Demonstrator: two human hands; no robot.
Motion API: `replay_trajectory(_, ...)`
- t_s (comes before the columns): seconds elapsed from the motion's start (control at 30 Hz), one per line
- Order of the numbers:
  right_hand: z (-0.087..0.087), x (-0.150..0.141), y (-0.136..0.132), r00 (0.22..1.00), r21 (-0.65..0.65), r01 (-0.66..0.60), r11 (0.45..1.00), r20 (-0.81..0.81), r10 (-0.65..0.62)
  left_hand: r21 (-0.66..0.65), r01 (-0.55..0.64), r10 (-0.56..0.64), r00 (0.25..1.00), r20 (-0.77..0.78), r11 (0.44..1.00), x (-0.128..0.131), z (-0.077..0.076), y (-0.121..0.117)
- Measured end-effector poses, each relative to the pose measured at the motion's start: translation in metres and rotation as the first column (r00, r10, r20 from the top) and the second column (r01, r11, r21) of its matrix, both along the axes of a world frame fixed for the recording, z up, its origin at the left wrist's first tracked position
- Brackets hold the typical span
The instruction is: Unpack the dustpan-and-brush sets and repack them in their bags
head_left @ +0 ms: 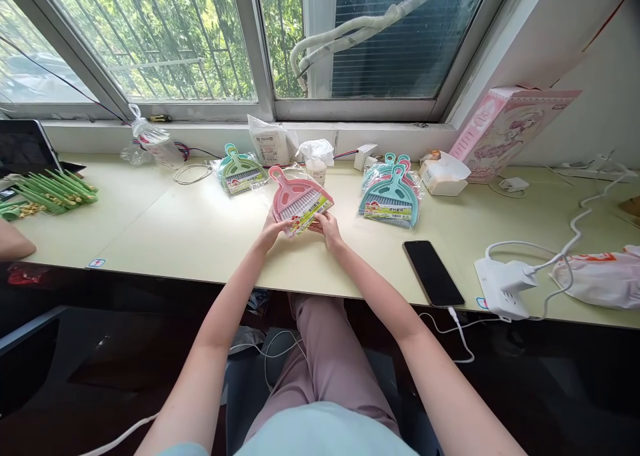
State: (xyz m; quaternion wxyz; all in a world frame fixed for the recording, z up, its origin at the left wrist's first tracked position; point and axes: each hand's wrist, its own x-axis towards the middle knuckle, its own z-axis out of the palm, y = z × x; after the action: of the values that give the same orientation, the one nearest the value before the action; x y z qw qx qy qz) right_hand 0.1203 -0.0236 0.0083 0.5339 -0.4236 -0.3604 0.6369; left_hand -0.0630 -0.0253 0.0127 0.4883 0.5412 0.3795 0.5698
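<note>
Both my hands hold a pink dustpan and brush set (295, 195) just above the table, its handle tilted up to the left. My left hand (273, 229) grips its lower left corner, and my right hand (327, 227) grips the lower right side. A yellow-green printed label runs along its front, with grey bristles above. To the right lies a pile of wrapped dustpan sets (390, 193), teal ones on top with some pink behind. A green wrapped dustpan set (243, 173) lies behind to the left.
A black phone (433, 273) on a cable and a white power strip (503, 289) lie at the front right. Tissues (444, 174) and a pink box (510, 136) stand behind them. Green stalk-like items (57, 191) and another person's arm (15, 241) are at far left.
</note>
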Motion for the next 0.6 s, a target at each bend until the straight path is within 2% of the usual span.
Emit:
replay_trajectory(0.17, -0.005, 0.002, 0.003, 0.998, -0.023, 0.059, 0.998, -0.016, -0.060, 0.042, 0.012, -0.011, 1.000, -0.028, 0.999, 0.005, 0.003, -0.003)
replay_trajectory(0.37, -0.012, 0.005, 0.007, 0.981, 0.015, 0.191, 0.981, -0.033, -0.191, -0.141, 0.137, -0.136, 0.990, 0.023, 0.980, 0.022, -0.001, -0.010)
replay_trajectory(0.47, -0.018, 0.007, 0.011, 0.970, 0.043, 0.242, 0.969, 0.006, -0.242, -0.213, 0.136, -0.127, 0.990, 0.055, 0.968, 0.031, -0.007, -0.012)
replay_trajectory(0.6, -0.023, 0.009, 0.016, 0.956, 0.039, 0.294, 0.955, -0.017, -0.293, -0.236, 0.173, -0.149, 0.982, 0.117, 0.956, 0.040, -0.014, -0.012)
